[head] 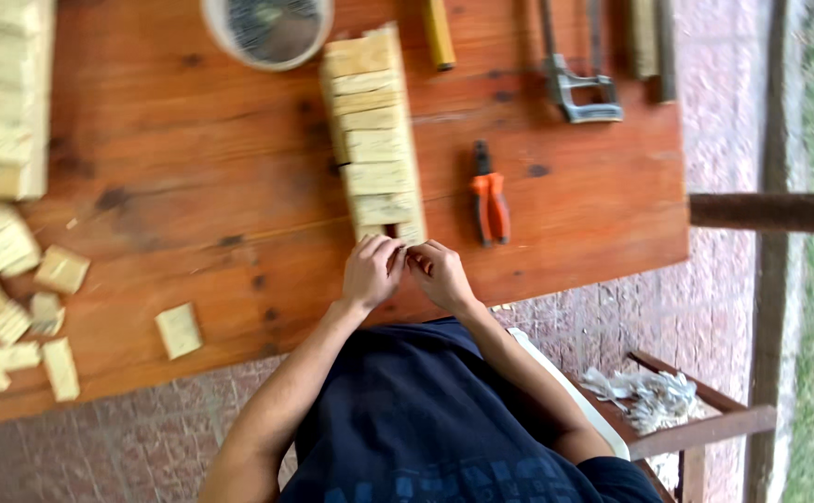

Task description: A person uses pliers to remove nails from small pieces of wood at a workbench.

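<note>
Together, our left hand (371, 271) and right hand (439, 273) meet at the near end of a row of wooden blocks (373, 130), fingertips curled in and almost touching each other; they seem to pinch the nearest block, though the blur keeps us from telling exactly what sits between the fingers. From our hands the row runs straight away across the wooden table (239, 186), its long axis pointing from the near table edge toward the far side, leaning slightly to the left as it goes. It is made of pale, yellowish blocks laid side by side, each one set crosswise to the row, with rough sawn faces. Just to the right of our right hand lie orange-handled pliers (491, 200), roughly parallel to the row. Beyond them, farther off, rests a metal clamp (579, 88). Well to the left of our left hand, loose blocks (16, 307) are scattered, one single block (179, 330) lying closer.
</note>
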